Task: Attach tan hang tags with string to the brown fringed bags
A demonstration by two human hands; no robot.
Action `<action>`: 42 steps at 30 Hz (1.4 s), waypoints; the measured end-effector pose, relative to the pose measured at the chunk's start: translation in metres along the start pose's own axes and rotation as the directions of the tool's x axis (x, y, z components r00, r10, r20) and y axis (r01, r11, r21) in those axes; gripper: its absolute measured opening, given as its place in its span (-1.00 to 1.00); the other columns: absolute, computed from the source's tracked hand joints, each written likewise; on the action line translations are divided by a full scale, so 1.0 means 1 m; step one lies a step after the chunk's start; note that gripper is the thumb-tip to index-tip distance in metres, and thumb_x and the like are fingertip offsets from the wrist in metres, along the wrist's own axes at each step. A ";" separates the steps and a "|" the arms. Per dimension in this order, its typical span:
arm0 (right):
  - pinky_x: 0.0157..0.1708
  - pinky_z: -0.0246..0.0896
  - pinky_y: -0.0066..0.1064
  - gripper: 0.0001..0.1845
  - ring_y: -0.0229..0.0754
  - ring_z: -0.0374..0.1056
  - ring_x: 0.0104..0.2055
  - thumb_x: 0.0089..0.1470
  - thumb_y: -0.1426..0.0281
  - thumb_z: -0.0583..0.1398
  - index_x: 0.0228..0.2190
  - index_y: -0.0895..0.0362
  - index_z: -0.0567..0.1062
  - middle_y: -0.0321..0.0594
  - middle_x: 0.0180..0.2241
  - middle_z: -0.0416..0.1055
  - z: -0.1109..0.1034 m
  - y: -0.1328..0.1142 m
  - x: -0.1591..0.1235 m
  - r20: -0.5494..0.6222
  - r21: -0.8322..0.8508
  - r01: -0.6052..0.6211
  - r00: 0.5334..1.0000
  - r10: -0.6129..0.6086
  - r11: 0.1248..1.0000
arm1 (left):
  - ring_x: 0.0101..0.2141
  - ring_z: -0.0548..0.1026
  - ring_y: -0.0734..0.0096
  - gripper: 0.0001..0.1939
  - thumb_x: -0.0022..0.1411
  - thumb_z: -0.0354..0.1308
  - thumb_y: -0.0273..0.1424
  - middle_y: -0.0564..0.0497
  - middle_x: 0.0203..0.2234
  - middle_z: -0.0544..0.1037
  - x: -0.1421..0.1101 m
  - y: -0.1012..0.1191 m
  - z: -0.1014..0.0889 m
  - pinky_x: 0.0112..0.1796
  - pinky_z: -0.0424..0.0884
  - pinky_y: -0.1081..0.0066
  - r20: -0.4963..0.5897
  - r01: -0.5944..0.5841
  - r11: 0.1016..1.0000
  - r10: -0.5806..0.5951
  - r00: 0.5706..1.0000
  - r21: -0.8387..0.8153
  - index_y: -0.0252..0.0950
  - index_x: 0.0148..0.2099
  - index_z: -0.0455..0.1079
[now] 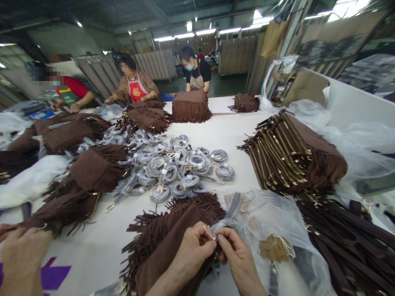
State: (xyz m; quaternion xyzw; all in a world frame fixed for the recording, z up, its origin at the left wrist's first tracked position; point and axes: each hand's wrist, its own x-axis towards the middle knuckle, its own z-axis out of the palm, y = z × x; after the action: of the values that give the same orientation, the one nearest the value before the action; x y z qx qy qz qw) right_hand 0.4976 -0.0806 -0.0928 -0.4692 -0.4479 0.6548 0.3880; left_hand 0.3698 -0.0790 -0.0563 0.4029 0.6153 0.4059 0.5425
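Observation:
My left hand (193,250) and my right hand (236,253) meet at the near edge of a brown fringed bag (173,242). Both are closed in a pinch around a thin white string (209,232), its loose end sticking up from the left fingers. What hangs below the fingertips is partly hidden; a bit of gold metal shows under the right hand. Beneath and beside my right hand spreads a clear plastic bag (259,213). Brown paper hang tags (274,248) with white strings lie on it to the right.
Coiled straps in grey wrapping (188,164) fill the table's middle. Stacked fringed bags (293,152) and dark straps (348,242) lie to the right, more bags (92,168) to the left. Another person's hand (26,250) works at near left. Several people stand across the table.

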 end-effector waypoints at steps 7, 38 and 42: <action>-0.60 0.10 -0.50 -0.79 -0.32 0.17 -0.61 0.06 0.28 0.05 -0.26 0.11 0.30 -0.38 -0.54 0.25 -0.016 0.014 0.002 0.091 -0.011 0.038 0.995 -0.037 0.999 | -0.79 0.14 0.71 -0.88 -0.21 0.16 -0.45 0.01 -0.57 0.49 -0.002 0.009 -0.004 -0.71 -0.11 0.56 0.071 0.189 0.845 -0.178 0.981 -0.500 -0.35 -0.56 0.27; -0.65 -0.16 -0.53 -0.60 -0.37 0.01 -0.67 -0.02 0.05 0.12 -0.58 0.14 0.33 -0.45 -0.71 0.13 -0.053 0.016 -0.004 0.185 -0.141 -0.140 0.969 0.165 0.980 | -0.77 0.16 0.73 -0.79 -0.15 0.21 -0.40 0.14 -0.62 0.40 0.002 -0.013 0.009 -0.68 -0.13 0.56 0.049 0.152 0.781 -0.154 0.987 -0.606 -0.32 -0.50 0.21; -0.72 -0.27 -0.59 -0.55 -0.46 -0.09 -0.74 -0.18 0.00 0.24 -0.56 0.14 0.31 -0.48 -0.72 0.13 -0.048 0.017 -0.003 0.178 0.167 -0.337 0.935 0.308 0.927 | -0.76 0.14 0.73 -0.78 -0.15 0.23 -0.40 0.16 -0.65 0.37 0.003 -0.014 0.010 -0.68 -0.11 0.56 0.054 0.144 0.759 -0.143 0.988 -0.635 -0.32 -0.50 0.21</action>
State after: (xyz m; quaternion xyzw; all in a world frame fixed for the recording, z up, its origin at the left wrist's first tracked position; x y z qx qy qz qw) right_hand 0.5433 -0.0781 -0.1155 -0.4461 -0.3261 0.7835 0.2843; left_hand 0.3787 -0.0804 -0.0712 0.1474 0.4697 0.5471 0.6770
